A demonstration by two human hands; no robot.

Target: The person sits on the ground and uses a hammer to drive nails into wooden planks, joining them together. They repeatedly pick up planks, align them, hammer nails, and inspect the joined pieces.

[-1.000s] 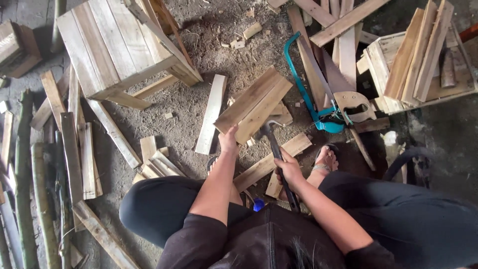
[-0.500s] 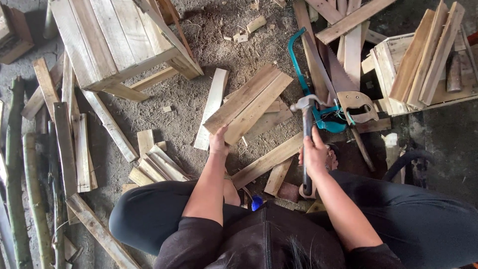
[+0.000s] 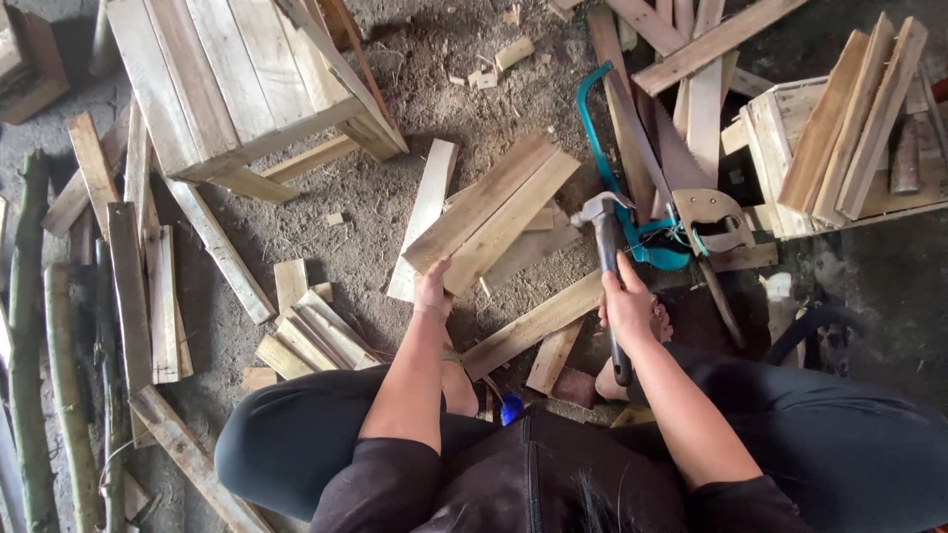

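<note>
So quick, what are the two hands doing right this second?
Left hand: closed on the near end of the joined wooden slats, steadying them on the ground.
Right hand: closed around the handle of the hammer, head raised.

Right hand [image 3: 628, 301] raised hammer [image 3: 604, 247] off the ground toward 12 o'clock; left hand [image 3: 432, 288] shifted slightly on boards [image 3: 494, 212].
</note>
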